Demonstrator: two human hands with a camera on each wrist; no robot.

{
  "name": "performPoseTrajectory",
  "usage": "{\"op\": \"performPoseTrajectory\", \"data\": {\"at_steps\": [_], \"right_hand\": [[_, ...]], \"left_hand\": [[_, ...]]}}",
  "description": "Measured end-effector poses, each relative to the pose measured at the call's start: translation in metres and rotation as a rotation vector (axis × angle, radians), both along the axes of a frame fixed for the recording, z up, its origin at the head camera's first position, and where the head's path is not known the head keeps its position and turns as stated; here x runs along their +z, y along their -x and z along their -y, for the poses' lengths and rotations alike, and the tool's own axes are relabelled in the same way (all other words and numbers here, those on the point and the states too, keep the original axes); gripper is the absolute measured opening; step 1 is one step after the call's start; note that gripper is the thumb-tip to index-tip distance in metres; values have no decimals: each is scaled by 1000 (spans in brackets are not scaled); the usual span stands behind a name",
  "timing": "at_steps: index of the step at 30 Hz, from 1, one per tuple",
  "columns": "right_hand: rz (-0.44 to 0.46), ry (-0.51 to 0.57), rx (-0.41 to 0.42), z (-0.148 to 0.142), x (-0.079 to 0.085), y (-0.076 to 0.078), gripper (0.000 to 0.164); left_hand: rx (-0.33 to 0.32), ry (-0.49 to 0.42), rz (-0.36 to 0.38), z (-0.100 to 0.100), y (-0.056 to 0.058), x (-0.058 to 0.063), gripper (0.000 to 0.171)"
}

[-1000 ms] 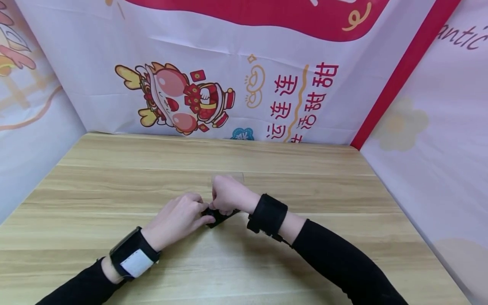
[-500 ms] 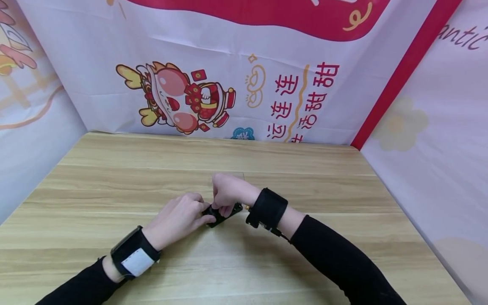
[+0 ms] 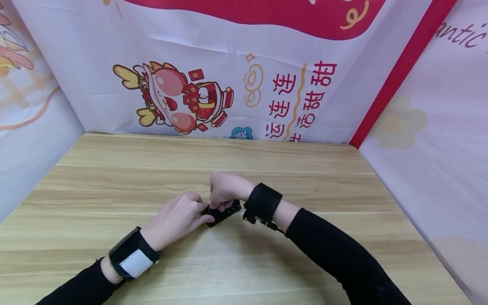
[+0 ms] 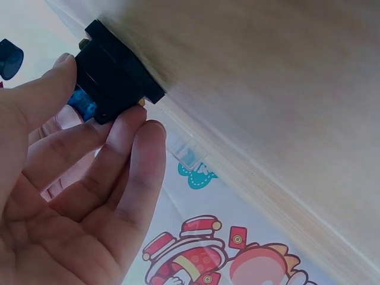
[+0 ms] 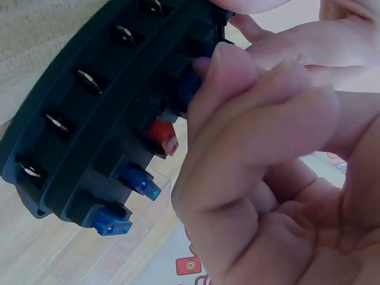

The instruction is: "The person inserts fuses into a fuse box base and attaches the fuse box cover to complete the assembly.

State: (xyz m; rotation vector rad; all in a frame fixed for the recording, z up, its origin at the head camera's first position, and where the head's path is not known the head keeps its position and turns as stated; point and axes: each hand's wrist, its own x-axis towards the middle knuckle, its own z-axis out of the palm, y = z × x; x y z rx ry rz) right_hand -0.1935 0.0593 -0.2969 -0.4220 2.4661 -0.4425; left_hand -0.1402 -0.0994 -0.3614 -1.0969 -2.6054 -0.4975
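A black fuse block [image 3: 225, 214] is tilted over the middle of the table between both hands. My left hand [image 3: 181, 218] grips its left end, thumb on one side and fingertips on the other, as the left wrist view shows on the block [image 4: 113, 77]. In the right wrist view, metal terminals line one side of the block. Several blade fuses stand in its slots: a red fuse [image 5: 164, 136], a blue fuse [image 5: 141, 180] and another blue fuse [image 5: 111, 222]. Fingers curled, my right hand [image 3: 228, 188] pinches a further blue fuse [image 5: 189, 89], partly hidden by the fingertips.
Behind the right hand, a clear plastic piece [image 3: 239, 174] lies on the wooden table [image 3: 152, 156]. Printed cloth [image 3: 213, 38] hangs behind the table and along its sides. Black straps with devices [image 3: 263, 203] circle both wrists.
My right hand and wrist have shifted slightly up and left, uncovering more of the fuse block's right end. The left hand keeps its grip with hardly any movement.
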Motion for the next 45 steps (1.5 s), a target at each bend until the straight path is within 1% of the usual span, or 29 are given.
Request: {"op": "performPoseTrajectory", "data": {"at_steps": [8,13,21,27,31,40,45], "right_hand": [[0,-4,-10,3,-2,0,33],[-19,7,-12,2,-1,-1,31],[-24,16,-17,0,-1,-2,30],[-31,5,-3,2,-2,-2,32],[-38,-9,-8,3,-2,-2,35],[-33,-33,-6,8,-3,-1,40],[-39,-58,-11,12,-3,0,38]], "left_hand": [[10,4,5,1,-1,1,22],[7,3,0,1,0,1,22],[11,12,19,0,0,2,22],[12,8,4,0,0,2,22],[7,6,0,0,-1,3,22],[13,18,12,1,-1,4,23],[11,26,2,0,1,4,24]]}}
